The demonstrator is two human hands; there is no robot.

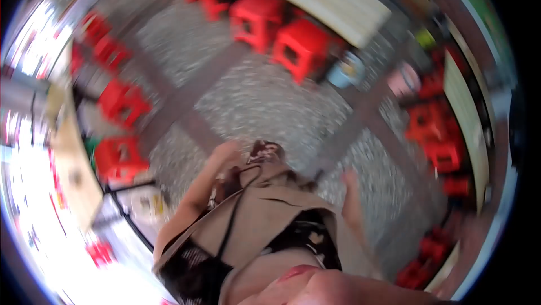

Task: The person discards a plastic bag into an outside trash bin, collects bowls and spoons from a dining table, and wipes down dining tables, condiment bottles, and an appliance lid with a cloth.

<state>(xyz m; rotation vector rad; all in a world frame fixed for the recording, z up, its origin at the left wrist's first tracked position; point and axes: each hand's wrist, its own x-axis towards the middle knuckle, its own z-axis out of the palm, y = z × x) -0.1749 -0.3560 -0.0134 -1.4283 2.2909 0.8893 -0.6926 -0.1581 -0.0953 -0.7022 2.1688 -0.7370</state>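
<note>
My left hand (228, 151) is out in front of my body, blurred by motion, so its fingers cannot be made out. Just right of it is a dark reddish-brown patterned thing (266, 151), too smeared to name; whether the hand touches it is unclear. On the other side, my right hand (349, 177) hangs low by my side over the grey floor. It too is smeared, and no held thing can be made out there. I wear a beige apron (270, 206) over dark patterned clothing, with a dark cord running down it.
Red plastic stools (304, 48) line a pale long table (327, 0) ahead. More red stools (121, 158) and a table (73, 175) stand left, others along a table (465, 107) at right. A light blue bucket (345, 71) and a pink bucket (404, 79) sit on the floor.
</note>
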